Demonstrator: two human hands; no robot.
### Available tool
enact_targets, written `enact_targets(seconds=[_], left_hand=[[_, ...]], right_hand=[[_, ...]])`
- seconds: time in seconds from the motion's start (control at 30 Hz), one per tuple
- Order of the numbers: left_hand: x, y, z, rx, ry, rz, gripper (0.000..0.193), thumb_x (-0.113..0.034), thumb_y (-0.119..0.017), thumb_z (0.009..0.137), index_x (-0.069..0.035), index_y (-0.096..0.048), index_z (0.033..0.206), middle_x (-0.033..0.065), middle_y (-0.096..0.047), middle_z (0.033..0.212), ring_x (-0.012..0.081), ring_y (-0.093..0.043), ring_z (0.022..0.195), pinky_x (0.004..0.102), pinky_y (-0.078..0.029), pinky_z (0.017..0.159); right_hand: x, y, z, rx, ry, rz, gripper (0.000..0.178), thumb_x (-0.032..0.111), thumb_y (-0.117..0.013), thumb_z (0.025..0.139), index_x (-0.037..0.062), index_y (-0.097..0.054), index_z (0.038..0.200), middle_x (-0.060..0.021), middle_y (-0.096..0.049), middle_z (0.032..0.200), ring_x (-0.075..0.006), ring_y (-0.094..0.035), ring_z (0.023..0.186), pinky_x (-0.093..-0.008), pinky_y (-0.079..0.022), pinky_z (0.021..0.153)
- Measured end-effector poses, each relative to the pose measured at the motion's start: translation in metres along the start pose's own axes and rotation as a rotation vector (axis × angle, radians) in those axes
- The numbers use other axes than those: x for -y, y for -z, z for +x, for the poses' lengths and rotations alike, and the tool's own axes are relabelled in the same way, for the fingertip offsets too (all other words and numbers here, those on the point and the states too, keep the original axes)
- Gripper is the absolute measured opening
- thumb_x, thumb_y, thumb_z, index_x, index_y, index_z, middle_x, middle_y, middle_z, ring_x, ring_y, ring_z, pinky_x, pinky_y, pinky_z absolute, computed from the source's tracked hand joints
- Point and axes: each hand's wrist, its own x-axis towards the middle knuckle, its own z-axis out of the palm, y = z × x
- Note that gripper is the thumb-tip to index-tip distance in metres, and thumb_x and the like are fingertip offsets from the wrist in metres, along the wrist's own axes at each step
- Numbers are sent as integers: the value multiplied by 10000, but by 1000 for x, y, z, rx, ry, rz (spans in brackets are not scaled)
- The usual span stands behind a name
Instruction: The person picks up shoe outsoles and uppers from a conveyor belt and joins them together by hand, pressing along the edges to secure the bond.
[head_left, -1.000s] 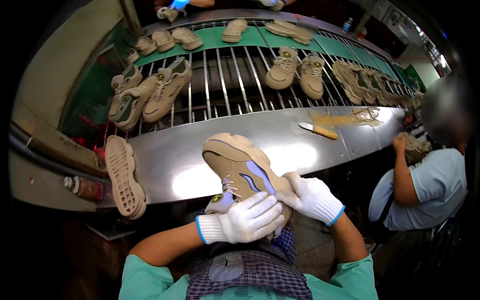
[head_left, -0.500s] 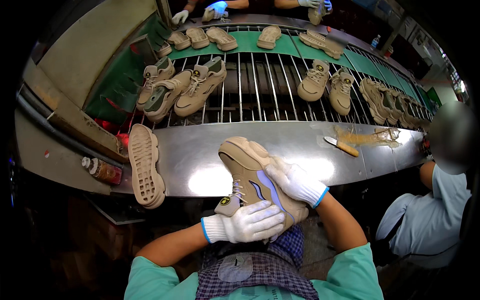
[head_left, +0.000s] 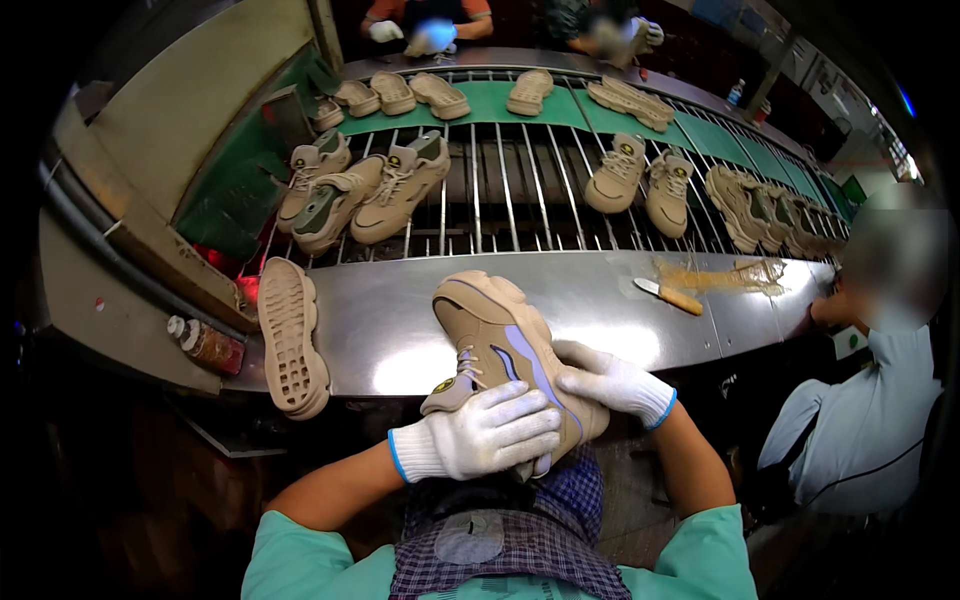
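Note:
Tilted over the near edge of the metal bench is a beige sneaker (head_left: pixel 485 318) with lilac side panels and laces, its toe up and away from me. My left hand (head_left: pixel 492 435), in a white knit glove, presses its fingers across the shoe's side near the heel, below the tongue. My right hand (head_left: pixel 612 382), gloved the same way, grips the edge of the thick sole toward the heel. The shoe is held between both hands; the underside of its sole is hidden. Left of it lies a loose beige outsole (head_left: pixel 292 340), its gridded hollow side up.
A wooden-handled knife (head_left: pixel 672 296) rests on the metal bench (head_left: pixel 390 300) at the right, near dried glue. A capped bottle (head_left: pixel 207 342) stands left. Beyond, a roller conveyor (head_left: pixel 510 200) carries several sneakers (head_left: pixel 405 195) and soles (head_left: pixel 440 95). Co-workers sit opposite and at the right.
My right hand has slid back along the sole, from the forefoot toward the heel. My left hand stays on the shoe's side. The view has shifted slightly.

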Motion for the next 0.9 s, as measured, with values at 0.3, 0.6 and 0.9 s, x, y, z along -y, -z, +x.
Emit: enact_targets(seconds=[0.3,0.6,0.9], left_hand=[[11,42,1,190,70,59,504,-231,-754,850,-101,-723,1335,101,-695,1407,310,-659,1315,516,-535,1098],[73,23,-49,-360,893,-216,440,-141,-622,1030,46,-619,1428,262,-668,1392,398,-670,1283,464,-522,1135],[136,-19,16,-14,810,-160,629,-353,-663,999,-40,-538,1531,242,-488,1616,408,-474,1495,485,-372,1267]], right_hand=[[21,-14,102,-199,-85,58,744,435,-647,1062,-22,-431,1609,-208,-578,1543,-255,-578,1380,-355,-475,1157],[-42,-77,94,116,62,1410,602,287,-604,1071,52,-420,1594,-158,-578,1526,-326,-591,1384,-513,-505,1167],[-32,60,101,-809,426,444,587,279,-627,1076,0,-459,1564,-171,-630,1393,-274,-614,1319,-451,-528,1113]])
